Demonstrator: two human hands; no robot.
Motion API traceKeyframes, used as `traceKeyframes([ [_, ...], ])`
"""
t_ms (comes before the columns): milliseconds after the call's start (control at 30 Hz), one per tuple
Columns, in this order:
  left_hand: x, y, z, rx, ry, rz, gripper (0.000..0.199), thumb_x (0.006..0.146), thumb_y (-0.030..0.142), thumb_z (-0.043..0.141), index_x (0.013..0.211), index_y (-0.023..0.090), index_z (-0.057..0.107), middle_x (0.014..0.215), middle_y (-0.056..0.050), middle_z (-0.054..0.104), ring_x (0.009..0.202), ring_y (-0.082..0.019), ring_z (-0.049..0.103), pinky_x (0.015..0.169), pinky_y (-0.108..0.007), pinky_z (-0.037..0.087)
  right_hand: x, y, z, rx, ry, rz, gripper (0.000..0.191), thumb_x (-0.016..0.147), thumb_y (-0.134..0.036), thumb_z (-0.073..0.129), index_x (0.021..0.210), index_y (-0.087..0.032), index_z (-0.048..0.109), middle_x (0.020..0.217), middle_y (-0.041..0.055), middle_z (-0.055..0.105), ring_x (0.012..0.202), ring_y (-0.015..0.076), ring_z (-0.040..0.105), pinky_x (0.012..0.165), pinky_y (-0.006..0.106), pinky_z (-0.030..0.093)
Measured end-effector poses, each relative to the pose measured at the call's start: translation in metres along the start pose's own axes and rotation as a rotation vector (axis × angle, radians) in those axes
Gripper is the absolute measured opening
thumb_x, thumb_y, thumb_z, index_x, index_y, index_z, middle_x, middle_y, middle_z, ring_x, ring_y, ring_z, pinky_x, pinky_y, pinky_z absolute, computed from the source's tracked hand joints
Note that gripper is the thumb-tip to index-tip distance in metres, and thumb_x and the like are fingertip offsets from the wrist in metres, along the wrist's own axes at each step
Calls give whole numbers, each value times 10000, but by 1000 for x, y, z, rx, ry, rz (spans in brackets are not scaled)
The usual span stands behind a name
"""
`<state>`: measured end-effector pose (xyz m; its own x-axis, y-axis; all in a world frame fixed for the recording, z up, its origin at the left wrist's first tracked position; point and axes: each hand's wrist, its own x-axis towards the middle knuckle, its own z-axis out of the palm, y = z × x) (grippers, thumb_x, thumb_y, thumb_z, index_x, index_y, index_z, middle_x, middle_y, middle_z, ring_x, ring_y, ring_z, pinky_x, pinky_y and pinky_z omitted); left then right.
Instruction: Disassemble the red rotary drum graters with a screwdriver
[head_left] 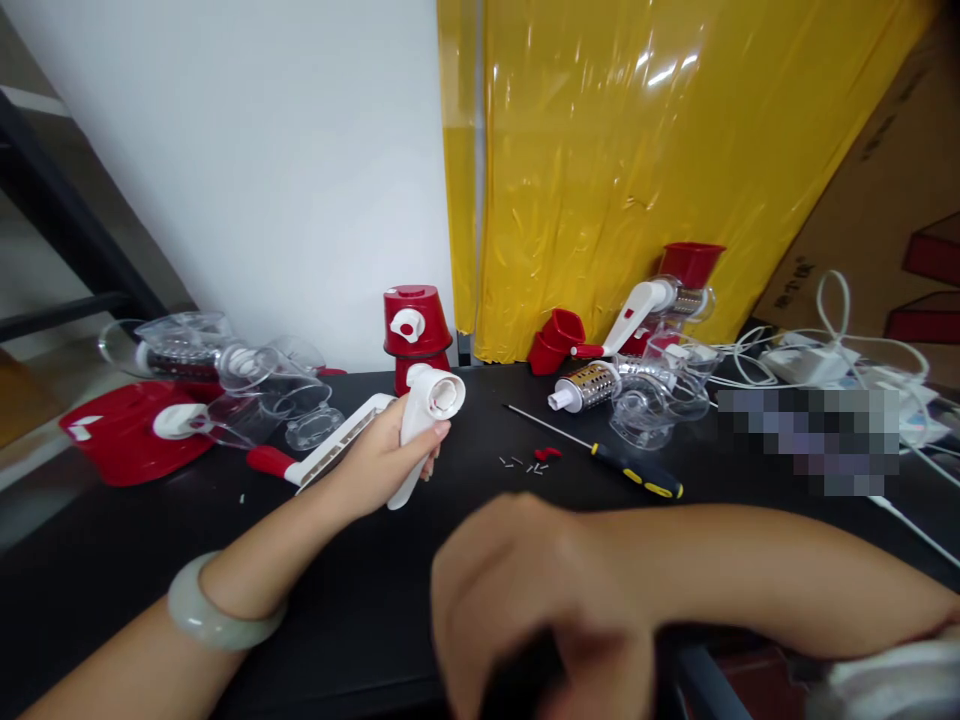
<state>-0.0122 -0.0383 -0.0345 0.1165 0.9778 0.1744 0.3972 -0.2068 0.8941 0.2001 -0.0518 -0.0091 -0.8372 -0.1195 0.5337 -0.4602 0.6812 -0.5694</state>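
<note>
Nearest, at bottom centre, the right hand (525, 590) is curled and blurred; whether it holds anything, I cannot tell. Farther off, left of centre, the left hand (390, 455) grips a white crank-shaped part (414, 425), its round socket at the top and its long axis slanting down to the lower left. The part lies up and left of the right hand, clear of it; fingers hide its middle. Right of it are small screws (537, 468), a red piece (547, 454) and a screwdriver (626, 468), tip pointing upper left. Behind stands a red housing (414, 300). At right, pixelation masks something.
</note>
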Motion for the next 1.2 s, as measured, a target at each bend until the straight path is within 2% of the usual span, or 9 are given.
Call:
traceKeyframes([
  [33, -1, -1, -1, 43, 14, 28, 252, 897, 446, 565, 885, 211, 475, 672, 38, 557, 575, -149, 566, 560, -284, 475, 0, 13, -2, 17, 151, 34, 341, 942, -432, 587, 698, -195, 578, 650, 4, 652, 664, 108, 634, 686, 222, 519],
  [133, -4, -4, -3, 223, 40, 167, 234, 932, 435, 531, 945, 202, 508, 776, -4, 605, 732, -187, 602, 726, -332, 499, -5, 51, -5, 110, 608, 452, 400, 951, -505, 531, 689, -203, 542, 582, -26, 565, 534, 98, 546, 545, 236, 476],
  [200, -6, -7, -4, 339, 49, 243, 230, 958, 422, 492, 1004, 199, 525, 891, -43, 624, 850, -213, 608, 831, -358, 491, -9, 69, -4, 281, 720, 617, 397, 961, -539, 472, 743, -210, 515, 555, -46, 533, 482, 98, 524, 467, 223, 445],
  [367, -11, -14, -2, 493, -43, 269, 371, 953, 426, 513, 1231, 199, 419, 1128, -114, 622, 1015, -261, 642, 876, -374, 523, -14, 79, 1, 442, 637, 668, 334, 976, -514, 444, 833, -214, 482, 581, -66, 537, 452, 83, 507, 400, 188, 396],
  [467, -12, -17, 1, 526, -97, 299, 422, 953, 450, 504, 1249, 204, 331, 1101, -117, 635, 961, -263, 672, 827, -403, 551, -17, 79, 2, 416, 607, 638, 322, 985, -482, 460, 809, -213, 450, 579, -75, 526, 448, 61, 476, 420, 178, 383],
  [600, -11, -16, 2, 588, -104, 339, 405, 944, 469, 530, 1196, 213, 343, 1038, -102, 657, 905, -262, 690, 765, -394, 562, -18, 79, 0, 379, 572, 619, 316, 981, -465, 488, 793, -216, 434, 565, -89, 492, 448, 55, 456, 447, 186, 382],
  [800, -11, -13, -2, 611, -128, 439, 577, 936, 437, 582, 1391, 235, 292, 1085, -78, 677, 903, -242, 703, 798, -361, 547, -16, 71, -7, 312, 447, 648, 288, 1020, -415, 403, 830, -205, 450, 581, -80, 487, 474, 63, 470, 471, 202, 391],
  [933, -11, -16, -5, 640, -129, 502, 505, 966, 438, 511, 1378, 221, 317, 1078, -89, 677, 896, -251, 703, 760, -355, 539, -17, 73, -8, 308, 433, 650, 250, 1020, -420, 405, 911, -202, 462, 594, -94, 456, 472, 64, 452, 475, 209, 391],
  [1200, -11, -20, -7, 717, -21, 533, 374, 969, 397, 487, 1270, 183, 428, 1031, -106, 691, 862, -262, 705, 714, -356, 528, -16, 82, -3, 394, 510, 601, 337, 967, -508, 490, 806, -228, 395, 562, -113, 388, 463, 60, 365, 461, 216, 341],
])
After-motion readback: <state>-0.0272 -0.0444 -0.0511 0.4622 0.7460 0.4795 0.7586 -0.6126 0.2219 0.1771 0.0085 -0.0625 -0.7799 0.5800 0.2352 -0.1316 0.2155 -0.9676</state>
